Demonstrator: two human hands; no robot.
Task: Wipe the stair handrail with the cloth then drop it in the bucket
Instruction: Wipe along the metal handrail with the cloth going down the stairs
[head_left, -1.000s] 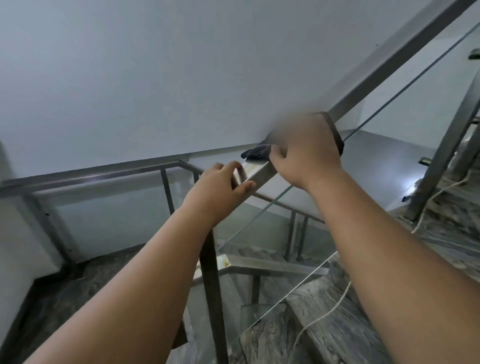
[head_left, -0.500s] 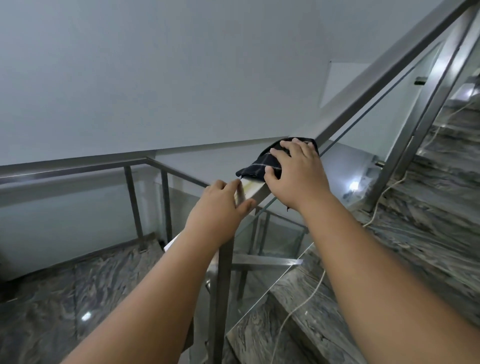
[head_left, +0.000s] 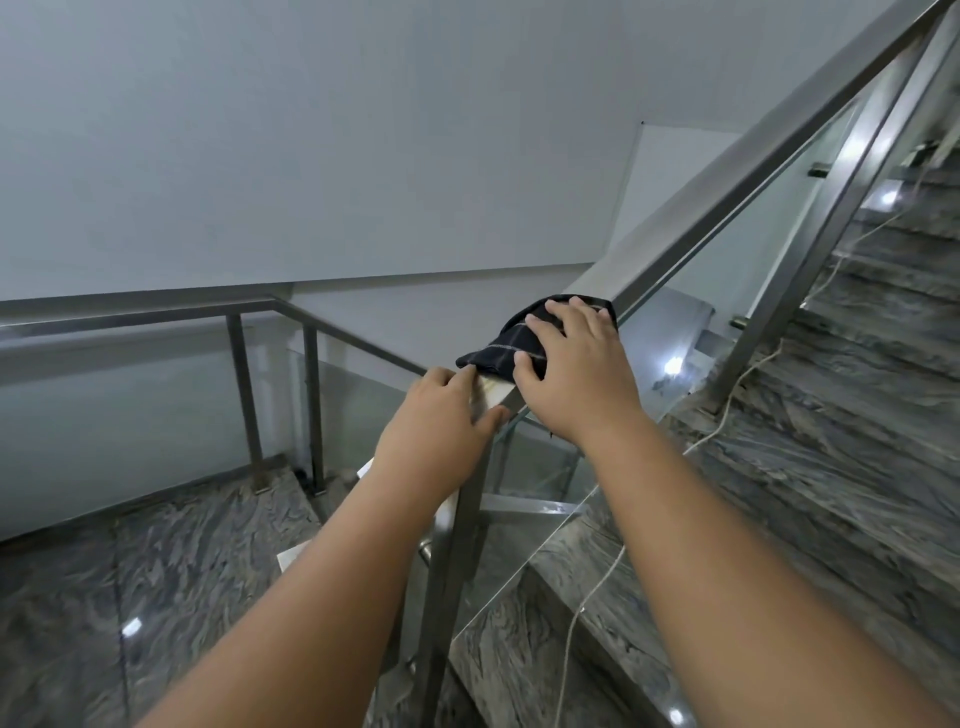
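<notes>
Two bare hands were on the metal handrail (head_left: 737, 205) where its sloping run met the corner above a steel post (head_left: 452, 561). The right hand (head_left: 574, 374) lay flat on a dark cloth (head_left: 506, 345) with thin pale stripes, its fingers spread and pressing the cloth down onto the top of the rail rather than clenched around it; the thumb reached over the cloth's near edge. The cloth was bunched on the rail, with a fold sticking out to the left, just beyond the fingertips of the other hand. The left hand (head_left: 434, 439) gripped the rail's lower end just beside the cloth, fingers curled over the far side and thumb along the near face, with a short bright stretch of bare metal showing between the two hands.

Beyond the cloth the rail climbed to the upper right, with a glass panel (head_left: 727, 291) below it. Dark veined stone stairs (head_left: 857, 415) rose on the right, and a thin pale cord (head_left: 597, 592) trailed down across them. A second rail (head_left: 156, 312) ran level along the left, above a landing floor (head_left: 182, 571) of the same stone, in front of a plain grey wall (head_left: 311, 130). No bucket appeared anywhere in view.
</notes>
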